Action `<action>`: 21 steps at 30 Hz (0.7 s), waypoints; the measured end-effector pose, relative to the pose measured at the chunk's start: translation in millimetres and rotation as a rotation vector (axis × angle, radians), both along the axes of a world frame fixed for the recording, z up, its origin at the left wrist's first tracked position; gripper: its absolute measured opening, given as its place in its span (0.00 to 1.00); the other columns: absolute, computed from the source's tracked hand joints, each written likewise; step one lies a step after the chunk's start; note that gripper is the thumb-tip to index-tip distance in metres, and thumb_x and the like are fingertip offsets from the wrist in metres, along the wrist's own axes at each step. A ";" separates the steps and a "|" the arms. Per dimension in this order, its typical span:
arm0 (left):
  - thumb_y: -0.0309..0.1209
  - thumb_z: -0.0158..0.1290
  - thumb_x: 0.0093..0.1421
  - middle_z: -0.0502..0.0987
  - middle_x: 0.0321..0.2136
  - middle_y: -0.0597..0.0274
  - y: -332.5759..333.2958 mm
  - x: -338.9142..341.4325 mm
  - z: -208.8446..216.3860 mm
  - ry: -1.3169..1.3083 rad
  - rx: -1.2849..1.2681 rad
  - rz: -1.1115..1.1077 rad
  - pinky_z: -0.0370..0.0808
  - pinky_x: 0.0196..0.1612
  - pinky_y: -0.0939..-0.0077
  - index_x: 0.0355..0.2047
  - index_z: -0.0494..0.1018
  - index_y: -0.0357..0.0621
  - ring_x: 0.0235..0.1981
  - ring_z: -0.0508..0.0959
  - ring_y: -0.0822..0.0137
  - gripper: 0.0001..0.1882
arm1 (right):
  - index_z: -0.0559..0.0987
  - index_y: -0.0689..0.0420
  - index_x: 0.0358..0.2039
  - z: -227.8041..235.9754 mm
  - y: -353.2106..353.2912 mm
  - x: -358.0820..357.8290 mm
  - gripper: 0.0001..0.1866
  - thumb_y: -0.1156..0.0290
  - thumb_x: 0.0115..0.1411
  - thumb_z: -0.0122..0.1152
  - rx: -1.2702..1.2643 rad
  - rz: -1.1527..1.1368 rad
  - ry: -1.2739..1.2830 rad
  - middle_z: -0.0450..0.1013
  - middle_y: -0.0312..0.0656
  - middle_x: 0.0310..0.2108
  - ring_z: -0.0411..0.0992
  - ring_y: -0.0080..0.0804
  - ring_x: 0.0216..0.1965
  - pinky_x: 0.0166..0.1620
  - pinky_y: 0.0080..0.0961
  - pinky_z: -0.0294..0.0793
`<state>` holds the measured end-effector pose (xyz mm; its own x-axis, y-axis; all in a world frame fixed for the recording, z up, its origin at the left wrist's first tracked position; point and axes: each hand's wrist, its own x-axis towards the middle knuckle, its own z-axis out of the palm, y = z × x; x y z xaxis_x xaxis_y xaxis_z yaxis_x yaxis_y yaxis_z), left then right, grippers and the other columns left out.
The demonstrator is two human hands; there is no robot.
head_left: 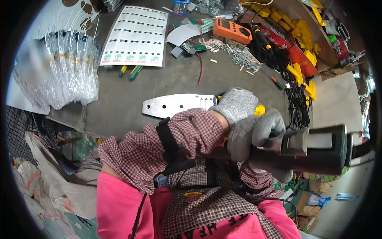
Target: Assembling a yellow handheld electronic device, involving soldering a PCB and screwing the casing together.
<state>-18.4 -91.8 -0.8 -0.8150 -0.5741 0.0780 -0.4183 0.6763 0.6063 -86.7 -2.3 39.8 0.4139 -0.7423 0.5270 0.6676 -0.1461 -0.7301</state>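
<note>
Both my hands wear grey knit gloves. My right hand [269,126] is wrapped round a dark cylindrical power tool [314,157], which lies level and has a cord at its right end. My left arm reaches across to the right. My left hand [240,123] bends down beside the tool's left part, its fingers curled; what they grip is hidden. Beyond my left wrist lies a white tapered metal plate [169,105] with several dark holes and slots. Its right end disappears under the glove, and a yellow part [260,110] shows past the hand.
Bundled clear plastic bags [75,75] lie at the left. A white label sheet [137,38] covers green-handled pliers [135,73]. An orange multimeter [232,30] stands at the back, near scattered screws [246,57]. Black cables [298,97] and yellow parts [304,38] line the right side.
</note>
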 end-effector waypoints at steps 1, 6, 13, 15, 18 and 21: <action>0.39 0.54 0.58 0.82 0.35 0.46 -1.1 -2.8 -3.5 -0.020 0.000 -0.025 0.78 0.46 0.55 0.38 0.81 0.41 0.41 0.83 0.49 0.16 | 0.76 0.68 0.39 -1.4 -2.0 -0.8 0.26 0.56 0.55 0.70 0.151 0.139 -0.035 0.75 0.56 0.31 0.76 0.46 0.29 0.36 0.36 0.77; 0.42 0.53 0.58 0.83 0.36 0.47 5.7 -7.5 8.7 -0.015 0.013 -0.035 0.79 0.44 0.56 0.39 0.82 0.44 0.39 0.84 0.50 0.17 | 0.72 0.78 0.38 -5.5 -34.9 3.2 0.27 0.60 0.58 0.67 -0.168 0.457 -0.094 0.75 0.59 0.29 0.77 0.46 0.25 0.26 0.40 0.78; 0.41 0.54 0.57 0.82 0.35 0.46 2.5 4.8 12.3 -0.001 0.018 -0.067 0.79 0.43 0.55 0.36 0.82 0.42 0.38 0.83 0.47 0.16 | 0.71 0.68 0.42 20.1 -4.7 -20.9 0.29 0.53 0.57 0.67 -0.298 -0.003 -0.066 0.75 0.55 0.26 0.73 0.42 0.18 0.23 0.37 0.76; 0.40 0.57 0.56 0.80 0.36 0.46 12.1 2.0 3.8 0.000 -0.070 0.027 0.77 0.44 0.55 0.38 0.80 0.41 0.39 0.81 0.46 0.16 | 0.69 0.65 0.46 37.7 2.1 -24.8 0.35 0.45 0.55 0.68 -0.318 -0.120 -0.049 0.76 0.51 0.25 0.71 0.39 0.15 0.20 0.34 0.73; 0.40 0.59 0.56 0.78 0.37 0.45 16.1 -3.6 5.4 0.000 -0.114 0.014 0.77 0.46 0.56 0.42 0.78 0.43 0.41 0.80 0.46 0.18 | 0.68 0.61 0.50 44.8 10.1 -31.1 0.41 0.38 0.53 0.69 -0.337 -0.227 -0.042 0.77 0.48 0.23 0.69 0.36 0.11 0.17 0.31 0.71; 0.41 0.57 0.58 0.79 0.37 0.45 10.3 -8.5 -3.0 0.021 -0.086 -0.025 0.77 0.46 0.56 0.42 0.78 0.42 0.41 0.80 0.46 0.17 | 0.67 0.55 0.38 5.8 -0.6 -40.6 0.33 0.38 0.54 0.68 -0.118 -0.068 0.116 0.75 0.44 0.19 0.70 0.32 0.11 0.17 0.30 0.68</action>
